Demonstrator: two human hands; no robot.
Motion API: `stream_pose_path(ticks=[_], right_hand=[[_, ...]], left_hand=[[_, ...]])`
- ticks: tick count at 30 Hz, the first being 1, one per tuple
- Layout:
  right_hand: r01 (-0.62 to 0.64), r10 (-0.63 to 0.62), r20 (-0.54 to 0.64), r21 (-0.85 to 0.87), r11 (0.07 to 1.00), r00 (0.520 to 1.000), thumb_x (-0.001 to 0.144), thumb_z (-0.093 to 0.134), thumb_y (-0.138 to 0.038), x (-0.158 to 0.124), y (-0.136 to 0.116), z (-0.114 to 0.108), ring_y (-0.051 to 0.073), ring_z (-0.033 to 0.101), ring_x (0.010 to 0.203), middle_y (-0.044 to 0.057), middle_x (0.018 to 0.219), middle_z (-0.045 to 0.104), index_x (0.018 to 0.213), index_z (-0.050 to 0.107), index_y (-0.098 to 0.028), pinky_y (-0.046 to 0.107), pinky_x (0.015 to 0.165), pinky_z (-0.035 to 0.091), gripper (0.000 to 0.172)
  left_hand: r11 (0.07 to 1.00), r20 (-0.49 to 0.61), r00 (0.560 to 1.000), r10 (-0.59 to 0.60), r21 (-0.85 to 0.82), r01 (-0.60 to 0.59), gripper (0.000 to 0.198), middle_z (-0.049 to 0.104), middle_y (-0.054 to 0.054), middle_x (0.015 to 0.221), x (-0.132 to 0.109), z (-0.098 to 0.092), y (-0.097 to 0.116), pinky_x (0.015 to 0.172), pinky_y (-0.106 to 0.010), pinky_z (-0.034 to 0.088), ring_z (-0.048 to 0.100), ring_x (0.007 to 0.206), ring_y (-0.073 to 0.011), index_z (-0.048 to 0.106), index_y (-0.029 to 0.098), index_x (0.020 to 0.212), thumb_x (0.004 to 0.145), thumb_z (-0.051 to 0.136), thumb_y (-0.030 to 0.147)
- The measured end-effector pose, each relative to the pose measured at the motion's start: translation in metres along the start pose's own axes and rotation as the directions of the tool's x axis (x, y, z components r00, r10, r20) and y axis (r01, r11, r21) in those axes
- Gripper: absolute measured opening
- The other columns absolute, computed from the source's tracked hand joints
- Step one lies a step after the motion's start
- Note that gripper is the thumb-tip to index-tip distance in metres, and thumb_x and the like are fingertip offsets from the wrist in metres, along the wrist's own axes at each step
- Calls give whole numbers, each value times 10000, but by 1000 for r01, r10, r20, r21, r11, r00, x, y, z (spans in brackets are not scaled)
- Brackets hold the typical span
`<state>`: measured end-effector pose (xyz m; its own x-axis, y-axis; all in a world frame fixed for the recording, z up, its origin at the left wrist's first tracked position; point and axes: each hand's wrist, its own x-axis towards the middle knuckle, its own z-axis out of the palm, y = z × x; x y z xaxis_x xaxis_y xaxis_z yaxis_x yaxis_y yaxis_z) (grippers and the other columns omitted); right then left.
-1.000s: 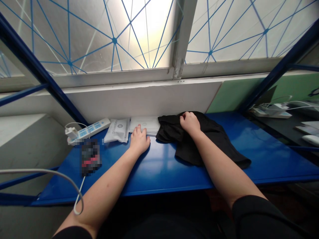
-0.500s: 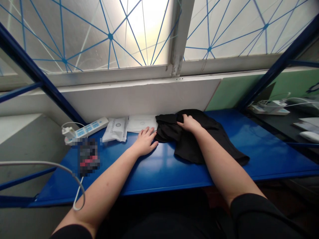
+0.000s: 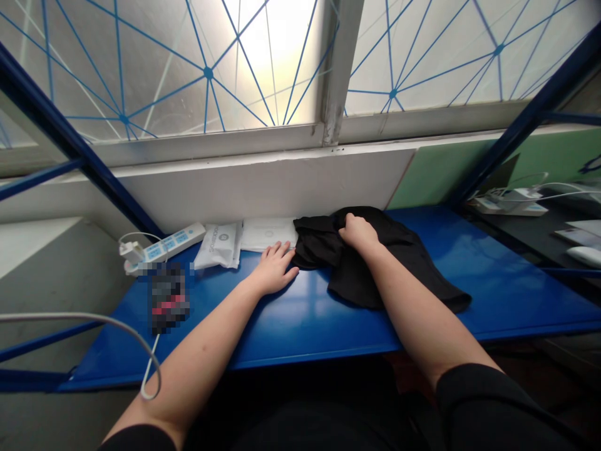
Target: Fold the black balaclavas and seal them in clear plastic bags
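A crumpled black cloth (image 3: 404, 263) lies on the blue shelf (image 3: 300, 319) near the back wall. My right hand (image 3: 359, 230) rests on top of the cloth with its fingers curled into the fabric. My left hand (image 3: 275, 269) lies flat on the shelf with its fingers spread, its fingertips touching the cloth's left edge and the front of a white flat packet (image 3: 267, 233). A second white packet (image 3: 220, 244) lies just left of that one.
A white power strip (image 3: 164, 245) with a plug and cable sits at the shelf's back left. A blurred dark object (image 3: 168, 296) lies in front of it. A white cable (image 3: 117, 332) loops off the left edge. Blue frame posts (image 3: 70, 141) flank the shelf.
My left hand has slid right from the white packet to the cloth's edge and spread flat. My right hand has closed more tightly on the cloth.
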<state>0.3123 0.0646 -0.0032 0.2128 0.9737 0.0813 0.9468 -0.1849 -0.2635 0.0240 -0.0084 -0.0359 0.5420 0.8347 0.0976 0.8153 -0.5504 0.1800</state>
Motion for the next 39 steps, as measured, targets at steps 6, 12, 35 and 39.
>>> stream_pose_path(ticks=[6, 12, 35, 39], right_hand=[[-20, 21, 14, -51, 998, 1000, 872, 526, -194, -2, -1, -8, 368, 675, 1027, 251, 1088, 676, 1081, 679, -105, 435, 838, 523, 274], [-59, 54, -181, -20, 998, 982, 935, 406, -194, -11, -8, -13, 328, 665, 1011, 220, 1099, 659, 1180, 598, -103, 404, 847, 500, 324], [656, -709, -124, 514, 553, 695, 919, 559, -321, -58, -66, 3, 226, 644, 1075, 111, 1112, 687, 1072, 640, -200, 358, 937, 497, 211], [706, -701, -98, 162, 690, 707, 889, 636, -446, -77, -73, -5, 296, 580, 1163, 159, 1195, 640, 1083, 660, -165, 397, 983, 472, 343]], left_hand=[[1000, 10, 1000, 3, -17, -3, 585, 300, -111, 1633, 0, -2, 1, 1218, -547, 189, 228, 1510, -351, 441, 217, 1480, 971, 432, 506], [1000, 11, 1000, 6, -28, -6, 584, 304, -118, 1630, 0, -3, 1, 1214, -559, 193, 233, 1507, -361, 443, 211, 1477, 970, 439, 500], [998, -34, 999, 16, -64, -18, 491, 349, -103, 1606, 1, -1, 0, 1190, -593, 222, 278, 1482, -376, 530, 265, 1394, 946, 520, 467], [999, -25, 1000, 2, -46, -3, 522, 355, -124, 1601, 1, -1, 1, 1194, -586, 221, 266, 1488, -379, 517, 234, 1414, 953, 501, 477]])
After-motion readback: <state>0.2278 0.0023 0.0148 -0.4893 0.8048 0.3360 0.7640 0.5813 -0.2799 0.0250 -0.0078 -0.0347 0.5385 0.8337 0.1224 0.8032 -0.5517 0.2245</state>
